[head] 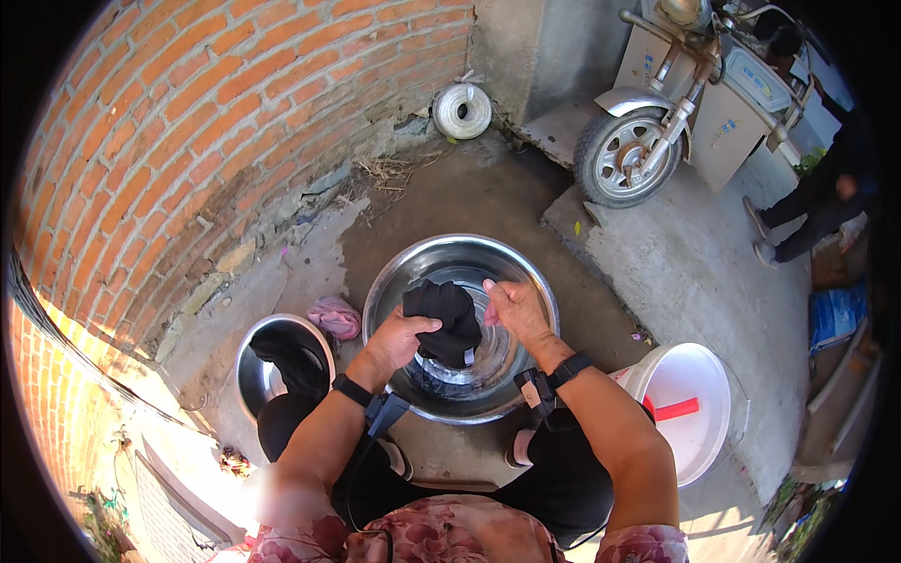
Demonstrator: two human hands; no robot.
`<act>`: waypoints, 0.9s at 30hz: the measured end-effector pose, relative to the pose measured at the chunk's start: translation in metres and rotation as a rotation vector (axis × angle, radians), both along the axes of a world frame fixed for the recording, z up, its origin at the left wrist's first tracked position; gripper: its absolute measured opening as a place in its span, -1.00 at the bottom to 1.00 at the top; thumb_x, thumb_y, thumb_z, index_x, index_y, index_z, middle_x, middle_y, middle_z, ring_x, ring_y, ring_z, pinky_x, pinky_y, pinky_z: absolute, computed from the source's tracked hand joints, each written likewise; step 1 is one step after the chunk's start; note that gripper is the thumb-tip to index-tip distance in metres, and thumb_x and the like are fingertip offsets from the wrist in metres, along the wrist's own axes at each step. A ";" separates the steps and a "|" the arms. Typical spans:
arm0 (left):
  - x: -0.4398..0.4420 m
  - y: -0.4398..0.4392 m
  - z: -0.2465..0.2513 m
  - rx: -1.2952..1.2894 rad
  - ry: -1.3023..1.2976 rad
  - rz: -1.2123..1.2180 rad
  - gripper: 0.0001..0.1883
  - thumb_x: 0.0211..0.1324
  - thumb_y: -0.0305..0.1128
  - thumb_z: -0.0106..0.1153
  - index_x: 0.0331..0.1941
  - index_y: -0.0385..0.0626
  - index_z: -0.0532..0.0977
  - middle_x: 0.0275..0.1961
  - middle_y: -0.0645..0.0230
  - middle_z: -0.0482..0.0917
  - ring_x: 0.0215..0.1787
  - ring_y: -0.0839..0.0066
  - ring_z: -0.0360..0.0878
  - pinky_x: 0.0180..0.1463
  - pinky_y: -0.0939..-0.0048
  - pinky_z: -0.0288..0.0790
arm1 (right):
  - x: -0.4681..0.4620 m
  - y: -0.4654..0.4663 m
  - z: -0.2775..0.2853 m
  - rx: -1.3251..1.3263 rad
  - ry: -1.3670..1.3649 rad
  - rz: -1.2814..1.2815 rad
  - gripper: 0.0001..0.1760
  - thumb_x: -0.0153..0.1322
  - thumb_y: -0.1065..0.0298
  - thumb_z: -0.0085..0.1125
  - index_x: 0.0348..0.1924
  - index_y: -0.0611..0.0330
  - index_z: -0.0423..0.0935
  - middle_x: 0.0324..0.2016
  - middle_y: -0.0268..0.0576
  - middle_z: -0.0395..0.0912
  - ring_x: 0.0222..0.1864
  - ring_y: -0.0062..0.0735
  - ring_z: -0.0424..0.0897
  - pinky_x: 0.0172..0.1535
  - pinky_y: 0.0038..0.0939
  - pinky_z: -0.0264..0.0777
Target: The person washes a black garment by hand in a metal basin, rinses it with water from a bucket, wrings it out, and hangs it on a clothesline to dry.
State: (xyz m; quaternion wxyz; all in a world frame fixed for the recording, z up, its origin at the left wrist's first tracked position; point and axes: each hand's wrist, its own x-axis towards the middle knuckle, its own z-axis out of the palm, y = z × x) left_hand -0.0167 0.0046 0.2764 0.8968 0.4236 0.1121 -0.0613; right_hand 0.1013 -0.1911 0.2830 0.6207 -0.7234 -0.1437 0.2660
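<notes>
A bunched black cloth (445, 317) with a small white tag is held by my left hand (402, 336), the thumb on top of it. Beneath it lies a wide stainless steel basin (461, 416) with a little clear liquid at its bottom. My right hand (512, 307) is over the basin's right part, its fingers curled near the cloth but apart from it; whether something small is pinched in them cannot be told. To the left, a smaller metal basin (246, 394) holds another black cloth (295, 359). A crumpled pink cloth (335, 317) lies on the ground between the basins.
At the right stands a white bucket (693, 443) with a red-handled object (676, 409) in it. A brick wall (211, 105) runs along the left. A coil (462, 111) lies by the wall. A three-wheeled vehicle (628, 156) and a standing person (816, 190) are farther off right.
</notes>
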 end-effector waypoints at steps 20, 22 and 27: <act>-0.003 0.000 0.020 -0.072 -0.008 0.020 -0.54 -0.09 -0.68 0.14 0.01 -0.23 0.55 -0.02 0.25 0.65 0.02 0.36 0.61 0.20 0.26 0.40 | -0.018 0.016 -0.022 -0.726 -0.388 0.419 -0.35 0.32 0.18 0.30 0.13 0.46 0.34 -0.14 0.25 0.59 0.00 0.12 0.55 0.09 -0.17 0.39; -0.003 0.001 0.022 -0.152 -0.043 0.014 -0.53 -0.08 -0.67 0.13 0.03 -0.25 0.54 0.00 0.24 0.65 0.03 0.35 0.61 0.21 0.25 0.40 | -0.009 0.010 -0.030 -0.494 -0.376 0.357 -0.45 0.35 0.13 0.26 0.01 0.43 0.45 -0.22 0.23 0.60 -0.06 0.10 0.57 0.02 -0.19 0.41; -0.001 0.016 0.018 -0.287 -0.033 0.013 -0.45 -0.11 -0.64 0.07 0.11 -0.31 0.44 0.10 0.16 0.59 0.14 0.23 0.55 0.29 0.15 0.34 | 0.021 0.004 -0.028 -0.414 -0.164 0.195 -0.52 0.39 0.05 0.22 -0.19 0.43 0.52 -0.39 0.18 0.57 -0.25 0.04 0.55 -0.09 -0.21 0.39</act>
